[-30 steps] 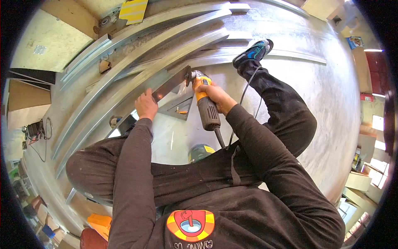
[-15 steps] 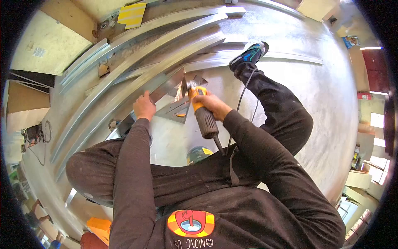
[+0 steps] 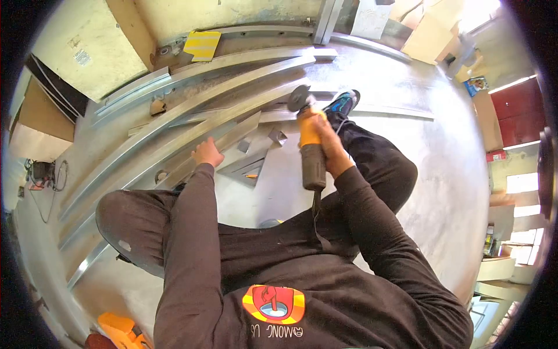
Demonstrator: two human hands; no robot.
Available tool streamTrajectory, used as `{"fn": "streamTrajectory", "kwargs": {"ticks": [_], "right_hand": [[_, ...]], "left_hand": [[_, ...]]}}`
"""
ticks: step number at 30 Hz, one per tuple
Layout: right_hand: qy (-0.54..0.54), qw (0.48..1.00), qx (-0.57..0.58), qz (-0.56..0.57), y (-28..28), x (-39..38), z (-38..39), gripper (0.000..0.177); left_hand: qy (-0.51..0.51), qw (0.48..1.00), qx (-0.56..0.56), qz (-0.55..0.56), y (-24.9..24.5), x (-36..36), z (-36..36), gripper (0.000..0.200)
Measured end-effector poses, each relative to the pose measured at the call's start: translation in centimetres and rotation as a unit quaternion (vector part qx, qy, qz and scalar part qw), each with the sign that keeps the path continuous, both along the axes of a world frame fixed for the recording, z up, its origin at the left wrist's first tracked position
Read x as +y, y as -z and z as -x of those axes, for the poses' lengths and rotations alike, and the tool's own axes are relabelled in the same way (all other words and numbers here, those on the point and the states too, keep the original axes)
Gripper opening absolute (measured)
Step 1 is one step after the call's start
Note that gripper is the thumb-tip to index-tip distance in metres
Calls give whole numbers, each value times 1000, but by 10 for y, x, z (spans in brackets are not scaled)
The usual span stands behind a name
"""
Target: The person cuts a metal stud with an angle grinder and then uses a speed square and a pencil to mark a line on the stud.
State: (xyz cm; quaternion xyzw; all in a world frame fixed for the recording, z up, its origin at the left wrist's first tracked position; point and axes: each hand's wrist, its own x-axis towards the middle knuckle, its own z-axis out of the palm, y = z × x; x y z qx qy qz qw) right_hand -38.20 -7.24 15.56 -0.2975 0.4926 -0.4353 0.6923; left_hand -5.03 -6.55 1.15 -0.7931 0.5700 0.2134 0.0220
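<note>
Grinder up off the metal, strip pinned on the floor

Angle grinder [image 3: 310, 136]: held in the air in front of the person, disc [image 3: 300, 98] pointing away, clear of all the steel. Right hand [image 3: 333, 146] has a closed grip round its yellow-and-dark body. Cable [image 3: 317, 205] drops from the tail end down over the lap.

Metal strip [image 3: 232, 135]: lies flat on the floor [image 3: 442, 151], running diagonally, just left of the grinder. Left hand [image 3: 207, 153] sits on its near end with the fingers bent over it; can't tell if that grip is clamped or just resting.

Two small offcuts [image 3: 278, 136] lie beside the far end of the strip. A triangular frame [image 3: 247, 170] lies just below the strip, between the knees.

Beyond: long galvanised channels [image 3: 192, 93] side by side across the floor. Person's shoe [image 3: 342, 103] is planted just beside the disc. Yellow sheet [image 3: 201, 45] lies at the far wall
</note>
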Motion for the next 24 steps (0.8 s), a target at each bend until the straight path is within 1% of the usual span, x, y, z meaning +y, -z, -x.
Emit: {"fn": "streamTrajectory", "kwargs": {"ticks": [1, 2, 3, 4, 5, 6, 8, 9, 10, 11, 12, 13, 14, 16, 17, 18, 20, 21, 22, 24], "right_hand": [[17, 1000, -19, 3, -13, 0, 10, 60], [-16, 999, -30, 6, -30, 0, 26, 76], [-35, 994, -98, 41, -37, -5, 40, 82], [-57, 982, -167, 75, -45, -11, 48, 87], [-3, 989, -105, 102, -52, -18, 54, 91], [6, 987, -126, 101, -65, -22, 60, 87], [3, 981, -90, 174, -77, -35, 75, 83], [30, 979, -85, 180, -90, -35, 76, 79], [-27, 961, -171, 214, -90, -48, 85, 80], [14, 960, -198, 197, -88, -57, 94, 81], [54, 956, -225, 180, -90, -66, 101, 83], [16, 949, -253, 186, -94, -75, 114, 88], [0, 936, -311, 163, -97, -87, 125, 82], [46, 941, -313, 117, -95, -111, 154, 71], [47, 946, -300, 117, -96, -117, 168, 61], [48, 941, -323, 90, -98, -124, 178, 49], [163, 948, -247, 120, -99, -134, 180, 45], [169, 947, -246, 119, -89, -140, 192, 45], [205, 943, -220, 139, -68, -149, 210, 40], [256, 935, -185, 163, -31, -157, 233, 30]], "left_hand": [[-1, 1000, 6, -17, 6, -1, -3, 58], [-3, 1000, 12, -9, 12, -2, -6, 58], [5, 1000, 16, -17, 24, -6, -11, 66], [12, 999, 18, -25, 21, -9, -12, 74], [7, 1000, 20, -16, 19, -12, -11, 74], [4, 1000, 16, -27, 9, -10, -10, 76], [4, 999, 8, -43, -5, -1, -7, 78], [0, 999, 20, -28, -9, 1, -6, 69], [-1, 999, 32, -15, -8, 3, -5, 61], [3, 999, 27, -17, -7, 6, -4, 61], [0, 1000, 28, 10, 0, 9, -7, 60], [-4, 999, 29, 37, 4, 13, -10, 59], [-2, 999, 22, 35, 6, 15, -15, 59], [-13, 1000, 24, 12, 8, 25, -24, 59], [-7, 1000, 20, 7, 8, 33, -30, 59], [-16, 1000, -2, 6, 6, 40, -35, 62], [-19, 1000, -22, 8, 5, 52, -38, 65], [-40, 998, -51, 18, 7, 61, -41, 71], [-64, 994, -79, 28, 8, 66, -42, 77], [-65, 992, -100, 37, 10, 75, -44, 81]]}}
